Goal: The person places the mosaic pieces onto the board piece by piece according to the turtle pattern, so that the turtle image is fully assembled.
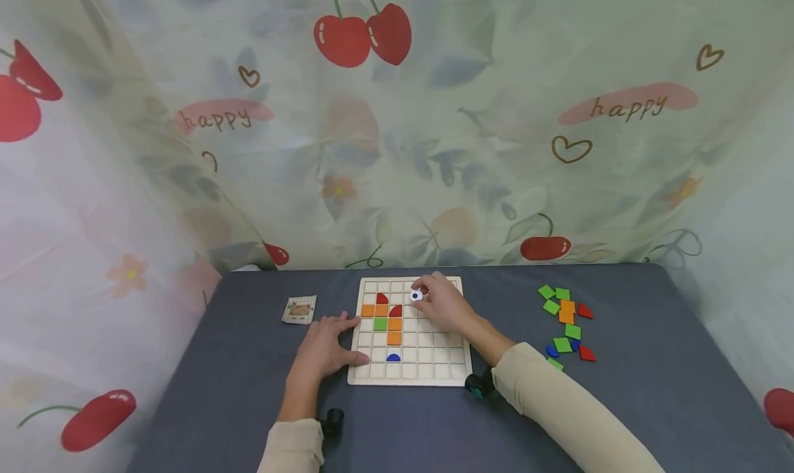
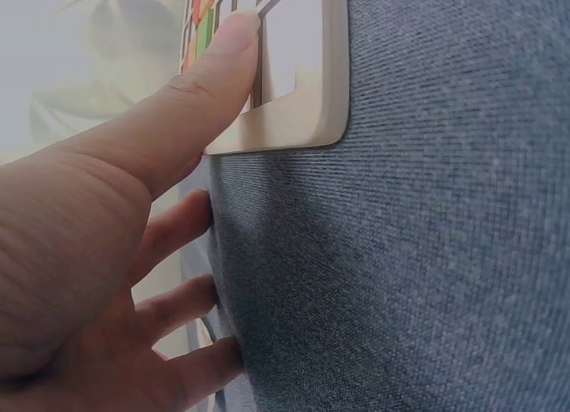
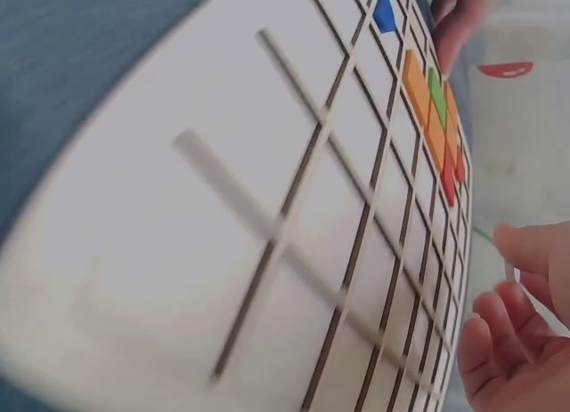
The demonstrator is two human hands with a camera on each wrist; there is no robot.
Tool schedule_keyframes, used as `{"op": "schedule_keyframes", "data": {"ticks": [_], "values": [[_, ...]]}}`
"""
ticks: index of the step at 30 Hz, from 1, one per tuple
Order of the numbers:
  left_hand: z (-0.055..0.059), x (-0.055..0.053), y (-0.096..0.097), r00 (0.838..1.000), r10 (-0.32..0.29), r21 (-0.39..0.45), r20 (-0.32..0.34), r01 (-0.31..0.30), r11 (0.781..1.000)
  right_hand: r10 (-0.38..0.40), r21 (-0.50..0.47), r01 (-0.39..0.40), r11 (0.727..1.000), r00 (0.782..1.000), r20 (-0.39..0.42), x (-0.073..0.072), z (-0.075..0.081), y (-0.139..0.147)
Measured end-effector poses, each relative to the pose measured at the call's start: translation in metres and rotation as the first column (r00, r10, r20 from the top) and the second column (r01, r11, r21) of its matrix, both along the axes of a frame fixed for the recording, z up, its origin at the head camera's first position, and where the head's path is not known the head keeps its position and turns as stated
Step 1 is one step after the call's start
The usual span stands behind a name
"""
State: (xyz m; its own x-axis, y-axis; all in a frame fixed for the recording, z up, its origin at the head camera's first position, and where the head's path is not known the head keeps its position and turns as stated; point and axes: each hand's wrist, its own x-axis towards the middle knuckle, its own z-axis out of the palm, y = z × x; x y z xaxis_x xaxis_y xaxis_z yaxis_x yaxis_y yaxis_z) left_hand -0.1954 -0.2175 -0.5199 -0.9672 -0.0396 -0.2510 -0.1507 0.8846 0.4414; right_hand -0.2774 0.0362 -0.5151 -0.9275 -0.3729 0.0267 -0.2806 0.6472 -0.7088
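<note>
A white gridded board (image 1: 409, 382) lies on the dark cloth. My left hand (image 1: 319, 349) is at its left edge with fingers spread; in the left wrist view the thumb (image 2: 200, 96) lies on the board's corner. Over the upper part of the grid, my right hand (image 1: 443, 304) pinches a small white piece with a dark dot (image 1: 416, 295). Set in the grid are orange squares (image 1: 394, 338), a green square (image 1: 380, 324), red quarter-round pieces (image 1: 382, 298) and a blue half-round piece (image 1: 393, 358). The right fingers mostly hide the white piece in the right wrist view.
A patterned card (image 1: 299, 310) lies left of the board. On the right are loose green squares (image 1: 562, 345), orange pieces (image 1: 566, 312), red pieces (image 1: 586, 354) and blue pieces (image 1: 551, 350). A printed curtain (image 1: 409, 204) hangs behind the table.
</note>
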Motion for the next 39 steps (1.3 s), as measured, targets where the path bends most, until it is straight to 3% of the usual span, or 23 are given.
{"op": "schedule_keyframes", "data": {"ticks": [9, 19, 26, 39], "values": [[-0.001, -0.002, 0.0, 1.0, -0.016, -0.009, -0.007, 0.016, 1.0, 0.019, 0.02, -0.02, 1.0, 0.999, 0.043, -0.016, -0.004, -0.043], [-0.002, -0.004, -0.003, 0.999, -0.031, -0.006, -0.008, 0.031, 0.999, 0.026, 0.097, -0.027, 0.995, 1.0, 0.014, -0.032, -0.007, -0.08], [-0.001, -0.001, -0.002, 0.999, -0.031, -0.01, -0.01, 0.031, 0.999, 0.045, 0.173, -0.049, 0.984, 0.999, 0.027, -0.037, -0.01, -0.089], [-0.002, -0.002, -0.003, 1.0, -0.031, -0.003, -0.002, 0.031, 1.0, 0.048, 0.216, -0.053, 0.975, 0.998, 0.03, -0.034, -0.01, -0.094]]}}
